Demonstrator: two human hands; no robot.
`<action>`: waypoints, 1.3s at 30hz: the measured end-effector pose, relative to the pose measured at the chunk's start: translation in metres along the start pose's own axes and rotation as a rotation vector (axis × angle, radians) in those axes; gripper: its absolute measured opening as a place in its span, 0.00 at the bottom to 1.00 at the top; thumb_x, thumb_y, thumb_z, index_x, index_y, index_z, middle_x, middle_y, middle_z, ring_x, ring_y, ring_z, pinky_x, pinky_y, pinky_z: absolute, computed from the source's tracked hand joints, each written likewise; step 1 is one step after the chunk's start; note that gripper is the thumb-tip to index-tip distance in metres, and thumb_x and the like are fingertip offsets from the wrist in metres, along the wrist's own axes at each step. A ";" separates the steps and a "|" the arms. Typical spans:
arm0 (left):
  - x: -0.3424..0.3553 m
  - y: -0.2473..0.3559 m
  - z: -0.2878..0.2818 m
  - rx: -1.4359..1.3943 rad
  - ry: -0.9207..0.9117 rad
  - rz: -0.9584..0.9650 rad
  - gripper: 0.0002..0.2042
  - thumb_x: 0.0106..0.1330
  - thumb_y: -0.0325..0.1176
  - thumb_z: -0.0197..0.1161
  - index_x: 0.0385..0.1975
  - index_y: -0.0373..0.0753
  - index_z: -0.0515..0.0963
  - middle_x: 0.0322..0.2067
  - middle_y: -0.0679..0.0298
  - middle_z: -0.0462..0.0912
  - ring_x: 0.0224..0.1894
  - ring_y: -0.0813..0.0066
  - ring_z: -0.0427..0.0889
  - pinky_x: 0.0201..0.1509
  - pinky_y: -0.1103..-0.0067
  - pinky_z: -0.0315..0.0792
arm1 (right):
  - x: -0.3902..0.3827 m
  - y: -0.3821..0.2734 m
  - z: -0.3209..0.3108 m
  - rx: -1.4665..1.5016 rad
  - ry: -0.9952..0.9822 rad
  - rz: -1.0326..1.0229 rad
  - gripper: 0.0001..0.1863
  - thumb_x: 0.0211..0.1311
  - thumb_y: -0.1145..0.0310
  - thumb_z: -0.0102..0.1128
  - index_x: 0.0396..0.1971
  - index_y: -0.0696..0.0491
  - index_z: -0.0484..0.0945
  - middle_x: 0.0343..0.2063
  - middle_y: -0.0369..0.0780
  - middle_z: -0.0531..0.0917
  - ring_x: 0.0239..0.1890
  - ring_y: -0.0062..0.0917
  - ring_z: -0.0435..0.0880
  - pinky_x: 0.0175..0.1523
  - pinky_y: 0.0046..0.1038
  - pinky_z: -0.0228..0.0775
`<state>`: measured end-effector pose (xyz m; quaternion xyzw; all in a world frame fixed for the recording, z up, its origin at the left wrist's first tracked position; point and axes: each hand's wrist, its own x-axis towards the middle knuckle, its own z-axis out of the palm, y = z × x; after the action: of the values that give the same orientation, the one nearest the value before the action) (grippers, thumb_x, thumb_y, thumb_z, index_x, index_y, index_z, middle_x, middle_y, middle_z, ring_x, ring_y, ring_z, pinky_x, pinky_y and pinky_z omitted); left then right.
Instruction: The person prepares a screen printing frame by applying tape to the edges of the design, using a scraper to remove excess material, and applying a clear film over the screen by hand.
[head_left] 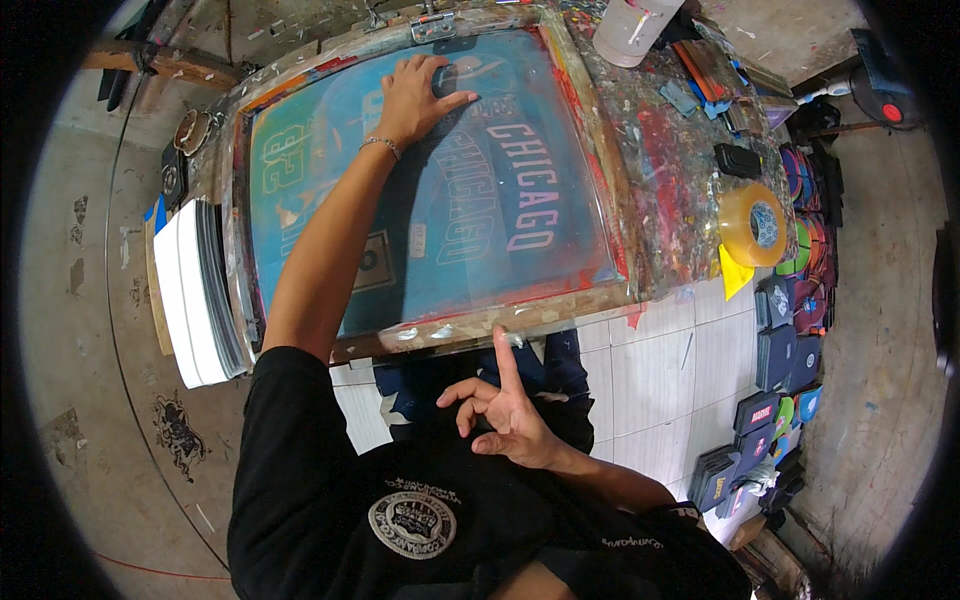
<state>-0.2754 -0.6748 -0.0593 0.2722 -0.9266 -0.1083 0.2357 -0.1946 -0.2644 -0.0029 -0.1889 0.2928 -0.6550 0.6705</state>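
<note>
A silk-screen printing frame with a paint-stained wooden border lies in front of me. Pale lettering and outlined shapes show on its blue mesh. My left hand is stretched over the far part of the mesh, palm down, fingers spread, with a bracelet at the wrist. Whether it presses on the mesh, I cannot tell. My right hand hovers near my body, holding nothing. Its index finger points up at the near edge of the frame, and the other fingers are loosely bent.
A metal hinge clamp sits at the frame's far edge. To the left stands a stack of white sheets. A roll of tape, a black box and a whitish container are on the stained table at right. Folded dark items line the floor.
</note>
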 end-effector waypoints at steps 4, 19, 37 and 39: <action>-0.006 0.000 -0.001 0.003 -0.026 -0.007 0.37 0.50 0.61 0.71 0.56 0.43 0.74 0.56 0.59 0.74 0.61 0.58 0.68 0.62 0.58 0.58 | 0.001 -0.001 0.000 -0.003 -0.003 0.000 0.69 0.55 0.60 0.74 0.70 0.39 0.14 0.52 0.52 0.74 0.38 0.24 0.76 0.50 0.28 0.70; -0.049 0.031 -0.014 0.031 -0.008 -0.001 0.63 0.43 0.72 0.68 0.71 0.34 0.45 0.72 0.44 0.40 0.74 0.38 0.36 0.67 0.36 0.32 | 0.002 -0.002 0.000 0.008 -0.009 -0.009 0.69 0.55 0.62 0.74 0.70 0.37 0.14 0.52 0.51 0.74 0.38 0.24 0.76 0.51 0.26 0.71; -0.089 0.057 -0.028 0.034 -0.133 0.126 0.69 0.39 0.74 0.68 0.72 0.30 0.40 0.73 0.44 0.38 0.74 0.38 0.32 0.66 0.32 0.33 | 0.004 -0.004 -0.001 -0.009 -0.017 -0.047 0.69 0.56 0.60 0.73 0.70 0.42 0.14 0.51 0.49 0.75 0.37 0.22 0.77 0.48 0.25 0.73; -0.093 0.059 -0.030 0.030 -0.159 0.148 0.69 0.39 0.74 0.67 0.72 0.30 0.39 0.73 0.45 0.38 0.74 0.38 0.31 0.66 0.33 0.33 | 0.004 -0.005 -0.001 0.022 0.004 -0.020 0.70 0.53 0.62 0.76 0.71 0.38 0.16 0.51 0.51 0.75 0.37 0.23 0.76 0.50 0.26 0.70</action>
<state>-0.2187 -0.5763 -0.0490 0.1972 -0.9614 -0.0982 0.1645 -0.1986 -0.2686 -0.0011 -0.1828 0.2851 -0.6652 0.6654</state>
